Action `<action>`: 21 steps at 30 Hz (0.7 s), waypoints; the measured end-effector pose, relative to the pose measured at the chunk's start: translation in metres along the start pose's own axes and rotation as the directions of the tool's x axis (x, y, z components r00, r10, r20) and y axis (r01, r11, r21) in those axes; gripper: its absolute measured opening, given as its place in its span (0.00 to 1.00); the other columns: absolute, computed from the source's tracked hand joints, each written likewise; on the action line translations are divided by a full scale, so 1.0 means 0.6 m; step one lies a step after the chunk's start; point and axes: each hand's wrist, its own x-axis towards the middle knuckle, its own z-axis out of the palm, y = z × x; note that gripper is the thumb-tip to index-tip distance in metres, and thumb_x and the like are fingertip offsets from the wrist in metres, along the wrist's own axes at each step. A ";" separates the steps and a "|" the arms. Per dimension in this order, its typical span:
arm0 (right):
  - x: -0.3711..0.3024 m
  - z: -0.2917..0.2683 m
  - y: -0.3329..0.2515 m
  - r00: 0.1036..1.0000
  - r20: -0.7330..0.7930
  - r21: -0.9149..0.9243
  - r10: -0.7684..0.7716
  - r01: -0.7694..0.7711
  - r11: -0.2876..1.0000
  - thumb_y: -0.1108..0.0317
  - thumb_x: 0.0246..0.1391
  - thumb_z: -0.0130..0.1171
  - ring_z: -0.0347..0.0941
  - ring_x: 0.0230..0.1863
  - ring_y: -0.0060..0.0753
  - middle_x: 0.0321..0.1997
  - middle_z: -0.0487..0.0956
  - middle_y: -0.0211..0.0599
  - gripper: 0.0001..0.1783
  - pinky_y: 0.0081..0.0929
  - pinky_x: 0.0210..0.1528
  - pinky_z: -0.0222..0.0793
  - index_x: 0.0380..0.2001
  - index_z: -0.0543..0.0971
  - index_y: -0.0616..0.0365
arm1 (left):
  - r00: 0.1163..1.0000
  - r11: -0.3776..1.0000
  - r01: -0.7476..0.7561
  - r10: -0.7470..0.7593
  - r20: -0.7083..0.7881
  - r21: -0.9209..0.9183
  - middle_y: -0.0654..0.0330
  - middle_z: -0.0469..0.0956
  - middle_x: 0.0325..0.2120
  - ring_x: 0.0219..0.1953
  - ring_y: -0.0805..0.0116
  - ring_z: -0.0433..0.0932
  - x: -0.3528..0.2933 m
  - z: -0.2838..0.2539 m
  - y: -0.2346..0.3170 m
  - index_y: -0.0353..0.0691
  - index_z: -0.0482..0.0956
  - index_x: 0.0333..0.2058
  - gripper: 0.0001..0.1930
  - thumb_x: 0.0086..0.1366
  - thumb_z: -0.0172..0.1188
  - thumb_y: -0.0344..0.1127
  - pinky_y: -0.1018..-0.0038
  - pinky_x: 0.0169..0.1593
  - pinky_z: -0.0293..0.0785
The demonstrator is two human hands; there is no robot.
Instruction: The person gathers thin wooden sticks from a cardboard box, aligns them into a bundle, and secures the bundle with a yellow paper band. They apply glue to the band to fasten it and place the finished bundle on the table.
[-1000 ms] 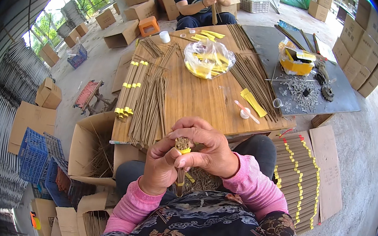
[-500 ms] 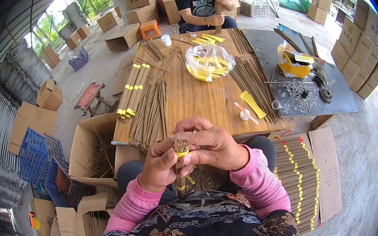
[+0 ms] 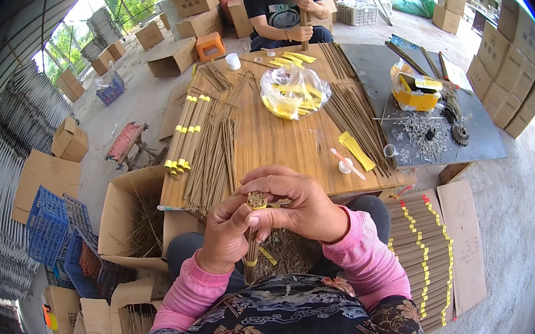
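Observation:
Just past my lap, both hands are closed round a bundle of thin brown incense sticks, its cut ends facing up toward me. My left hand wraps the bundle from the left, thumb along its side. From the right, my right hand pinches the top end between thumb and fingers. A yellow paper band circles the bundle near its top, partly covered by my fingers. Lower down, a second yellow band shows. On the wooden table ahead lie loose sticks and several banded bundles.
A plastic bag of yellow strips, more strips and a small white cup sit on the table. Across it a person holds another bundle. A carton stands at my left; banded bundles lie on cardboard at right.
My right fingers have shifted on the top band and now cover more of it, and the bundle's end looks narrower. Across the table, the person's bundle and hands have moved slightly.

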 end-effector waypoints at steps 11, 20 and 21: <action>0.004 -0.021 0.025 0.978 0.135 0.022 -0.158 0.157 0.987 0.68 0.46 0.60 0.67 0.49 0.37 0.48 0.70 0.44 0.21 0.27 0.48 0.64 0.46 0.73 0.62 | 0.986 0.994 0.074 -0.061 0.158 -0.080 0.51 0.73 0.28 0.14 0.70 0.68 0.003 -0.016 0.001 0.26 0.69 0.43 0.22 0.61 0.51 0.43 0.77 0.16 0.64; 0.013 -0.033 0.061 0.982 0.143 0.065 -0.127 0.119 0.991 0.68 0.50 0.57 0.63 0.54 0.34 0.52 0.68 0.43 0.25 0.28 0.56 0.56 0.52 0.67 0.60 | 0.978 0.995 0.085 -0.072 0.196 -0.059 0.48 0.73 0.34 0.16 0.72 0.69 0.021 -0.040 0.015 0.26 0.68 0.46 0.26 0.61 0.50 0.47 0.79 0.19 0.64; 0.011 -0.030 0.067 0.995 0.075 0.211 -0.069 0.052 0.976 0.69 0.50 0.56 0.63 0.54 0.31 0.53 0.68 0.41 0.26 0.28 0.56 0.57 0.53 0.66 0.60 | 0.988 0.999 0.037 -0.034 0.152 -0.020 0.45 0.72 0.37 0.15 0.72 0.68 0.025 -0.038 0.022 0.26 0.67 0.47 0.27 0.61 0.49 0.47 0.79 0.17 0.63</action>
